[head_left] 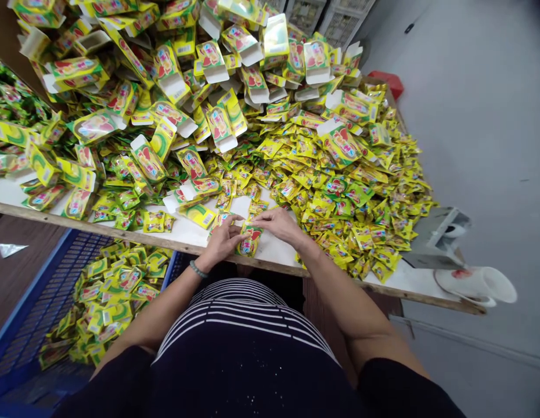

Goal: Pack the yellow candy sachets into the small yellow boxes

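Near the table's front edge, a small yellow and green box [248, 242] with a red fruit print lies between my hands. My left hand [224, 239], with a beaded bracelet at the wrist, has its fingers closed on the box's left side. The fingertips of my right hand [276, 224] are pinched together at the box's upper end; what they hold there is too small to make out. Another printed box [200, 215] lies just left of my left hand. Yellow sachets [322, 206] are heaped beside my right hand.
Many open boxes [220, 122] are piled across the back of the white table [276, 251]. Green sachets [13, 96] lie at the far left. Below the table's left side stands a blue crate [32, 302] with filled boxes [117, 290]. A white mug [481, 284] and a grey device [439, 238] are at the right end.
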### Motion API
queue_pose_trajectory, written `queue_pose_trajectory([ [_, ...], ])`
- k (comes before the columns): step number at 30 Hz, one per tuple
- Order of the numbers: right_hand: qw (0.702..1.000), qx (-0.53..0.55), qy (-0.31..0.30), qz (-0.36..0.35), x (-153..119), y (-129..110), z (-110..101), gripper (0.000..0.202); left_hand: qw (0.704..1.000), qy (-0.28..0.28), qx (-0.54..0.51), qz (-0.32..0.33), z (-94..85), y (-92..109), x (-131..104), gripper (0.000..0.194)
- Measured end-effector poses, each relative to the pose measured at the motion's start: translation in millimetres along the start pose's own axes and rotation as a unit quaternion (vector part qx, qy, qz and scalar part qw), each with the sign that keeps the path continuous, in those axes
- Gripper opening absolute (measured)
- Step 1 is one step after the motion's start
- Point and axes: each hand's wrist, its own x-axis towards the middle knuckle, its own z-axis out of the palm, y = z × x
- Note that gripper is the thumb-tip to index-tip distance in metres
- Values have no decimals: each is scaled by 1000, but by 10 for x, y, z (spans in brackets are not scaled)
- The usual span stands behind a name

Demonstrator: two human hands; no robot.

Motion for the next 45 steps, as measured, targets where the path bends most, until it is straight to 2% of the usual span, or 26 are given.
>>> queue_pose_trajectory([
  [3,999,-12,6,-42,-92,1,30,29,1000,9,9,9,8,-11,0,51],
  [6,990,-31,69,-116,-241,-18,157,23,1000,9,23,17,5,-7,-5,50],
  [8,981,-56,122,-142,-314,-45,283,22,1000,7,24,15,-10,-4,-9,50],
  [11,968,-116,180,-127,-335,-105,478,22,1000,1,27,14,-40,-29,2,50],
  [16,961,-149,200,-117,-262,-183,636,24,997,15,58,38,14,-70,66,52],
  [18,962,-124,206,-127,-259,-189,629,26,994,44,78,60,19,20,36,48],
  [20,963,-101,212,-132,-282,-181,583,28,983,94,131,82,-92,209,-93,41],
  [22,961,-101,221,-129,-326,-162,482,29,955,141,252,74,-377,464,-334,38],
  [23,958,-111,231,-127,-350,-149,402,28,929,159,331,51,-580,594,-482,39],
  [24,953,-126,246,-124,-374,-135,297,28,897,164,411,6,-805,714,-634,41],
  [26,931,-168,305,-108,-409,-98,15,29,803,186,554,-119,-1226,902,-900,43],
  [27,914,-195,345,-91,-415,-72,-157,31,757,212,597,-159,-1375,964,-992,44],
  [28,891,-224,389,-70,-411,-39,-341,32,717,244,630,-172,-1458,1004,-1046,45],
  [29,870,-255,420,-44,-396,3,-525,34,697,261,647,-162,-1467,1021,-1053,45],
  [30,850,-290,439,-20,-372,53,-699,36,698,266,651,-133,-1404,1015,-1012,45],
  [31,837,-322,442,8,-340,107,-853,40,717,261,640,-89,-1279,988,-921,43],
  [33,824,-372,424,53,-278,210,-1078,44,785,222,578,0,-904,878,-619,35],
  [34,822,-391,409,64,-260,248,-1144,43,808,214,548,31,-687,805,-427,32],
  [36,816,-421,389,72,-270,275,-1192,36,833,179,519,62,-267,657,-26,29],
  [38,810,-434,390,63,-345,232,-1150,28,829,160,531,62,76,529,328,32],
  [40,811,-418,407,43,-464,142,-1035,25,818,139,557,41,303,427,586,37],
  [42,828,-375,418,17,-581,51,-854,27,807,118,578,18,418,346,737,43],
  [45,892,-269,363,-26,-663,16,-496,26,805,90,586,-7,440,267,800,39],
])
